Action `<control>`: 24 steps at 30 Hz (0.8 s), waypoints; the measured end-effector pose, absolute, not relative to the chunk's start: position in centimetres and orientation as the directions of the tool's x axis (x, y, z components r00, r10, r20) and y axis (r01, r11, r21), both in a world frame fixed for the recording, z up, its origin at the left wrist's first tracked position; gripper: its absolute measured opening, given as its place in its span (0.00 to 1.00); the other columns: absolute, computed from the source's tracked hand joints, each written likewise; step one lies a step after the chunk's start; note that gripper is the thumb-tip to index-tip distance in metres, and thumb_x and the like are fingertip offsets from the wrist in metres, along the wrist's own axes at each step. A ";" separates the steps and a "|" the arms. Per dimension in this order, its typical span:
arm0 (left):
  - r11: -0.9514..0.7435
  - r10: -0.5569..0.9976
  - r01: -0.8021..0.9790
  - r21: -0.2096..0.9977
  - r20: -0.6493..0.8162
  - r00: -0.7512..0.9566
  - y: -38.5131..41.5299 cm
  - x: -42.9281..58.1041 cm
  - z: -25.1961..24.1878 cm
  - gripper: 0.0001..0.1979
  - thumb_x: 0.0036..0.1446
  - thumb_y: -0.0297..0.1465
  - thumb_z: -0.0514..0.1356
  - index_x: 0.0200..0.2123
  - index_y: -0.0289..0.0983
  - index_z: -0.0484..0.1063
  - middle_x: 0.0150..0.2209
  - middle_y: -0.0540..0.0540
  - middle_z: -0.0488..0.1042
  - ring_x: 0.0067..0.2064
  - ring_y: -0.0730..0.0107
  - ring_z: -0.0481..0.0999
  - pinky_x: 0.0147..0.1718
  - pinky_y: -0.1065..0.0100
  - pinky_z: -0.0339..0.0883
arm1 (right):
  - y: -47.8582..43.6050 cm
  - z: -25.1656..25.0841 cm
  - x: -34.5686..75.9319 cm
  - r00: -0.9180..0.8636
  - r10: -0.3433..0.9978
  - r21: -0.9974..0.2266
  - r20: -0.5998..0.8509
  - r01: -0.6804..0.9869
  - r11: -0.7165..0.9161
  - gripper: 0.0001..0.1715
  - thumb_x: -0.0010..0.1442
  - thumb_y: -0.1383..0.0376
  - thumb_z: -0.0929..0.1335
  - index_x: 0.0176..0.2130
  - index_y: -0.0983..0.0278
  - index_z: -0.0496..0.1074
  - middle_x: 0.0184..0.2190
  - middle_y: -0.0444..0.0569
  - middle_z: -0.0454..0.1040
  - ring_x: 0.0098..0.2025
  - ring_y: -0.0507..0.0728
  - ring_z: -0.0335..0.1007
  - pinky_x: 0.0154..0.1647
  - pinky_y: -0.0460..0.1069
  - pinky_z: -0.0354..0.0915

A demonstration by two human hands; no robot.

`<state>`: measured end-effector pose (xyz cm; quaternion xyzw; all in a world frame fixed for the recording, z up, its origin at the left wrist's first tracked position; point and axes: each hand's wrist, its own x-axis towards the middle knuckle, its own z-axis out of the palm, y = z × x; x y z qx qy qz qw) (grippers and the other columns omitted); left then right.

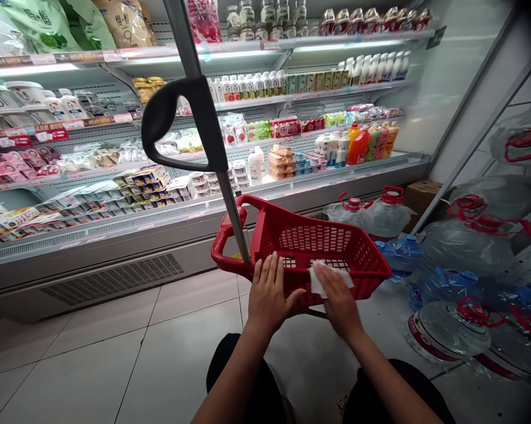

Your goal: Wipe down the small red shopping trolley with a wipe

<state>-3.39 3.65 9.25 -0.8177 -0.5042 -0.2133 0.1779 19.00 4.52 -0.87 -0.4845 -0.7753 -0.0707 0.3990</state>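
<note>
In front of me stands a red plastic shopping basket with slotted walls and a long grey pull handle rising up to the left. My left hand lies flat on the near side of the basket beside the base of that handle, fingers stretched out and holding nothing. A white cloth or tissue is under the fingers of my right hand, pressed against the basket's near rim to the right. The palm sides of both hands are hidden.
Beyond the basket runs an open refrigerated shelf unit stocked with yogurt, bottles and cartons. Large water bottles with red handles stand on the floor to the right. Pale floor tiles lie to the left, and my knees are close below.
</note>
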 end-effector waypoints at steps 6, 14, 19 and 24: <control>-0.430 0.753 0.901 -0.061 0.526 0.396 3.7 -2.5 8.8 0.41 0.71 0.55 0.49 0.72 0.28 0.59 0.73 0.34 0.57 0.75 0.50 0.55 0.74 0.46 0.45 | 4.1 0.2 18.5 -0.136 0.730 -0.314 0.670 0.839 0.444 0.38 0.72 0.69 0.55 0.77 0.58 0.45 0.73 0.50 0.61 0.75 0.59 0.52 0.76 0.65 0.52; -0.457 0.762 0.888 -0.053 0.492 0.421 3.8 -2.8 9.4 0.38 0.73 0.51 0.48 0.73 0.29 0.56 0.74 0.37 0.56 0.76 0.54 0.53 0.75 0.49 0.46 | 4.8 1.7 14.3 -0.268 0.670 -0.308 0.692 0.730 0.610 0.38 0.73 0.67 0.54 0.77 0.57 0.41 0.75 0.49 0.55 0.76 0.59 0.50 0.76 0.63 0.53; -0.457 0.759 0.889 -0.027 0.510 0.406 3.9 -2.8 8.9 0.38 0.72 0.52 0.50 0.73 0.31 0.57 0.74 0.38 0.58 0.75 0.52 0.54 0.75 0.48 0.44 | 4.7 -0.2 19.8 -0.076 0.737 -0.366 0.672 0.831 0.419 0.36 0.74 0.66 0.54 0.77 0.57 0.46 0.72 0.50 0.62 0.74 0.61 0.55 0.75 0.65 0.53; -0.477 0.746 0.878 -0.029 0.516 0.422 4.2 -2.9 8.5 0.36 0.72 0.50 0.51 0.73 0.32 0.58 0.73 0.39 0.60 0.76 0.53 0.53 0.76 0.48 0.42 | 4.8 2.1 13.8 -0.219 0.699 -0.323 0.681 0.766 0.555 0.37 0.75 0.65 0.54 0.77 0.61 0.42 0.74 0.52 0.56 0.76 0.60 0.49 0.75 0.63 0.53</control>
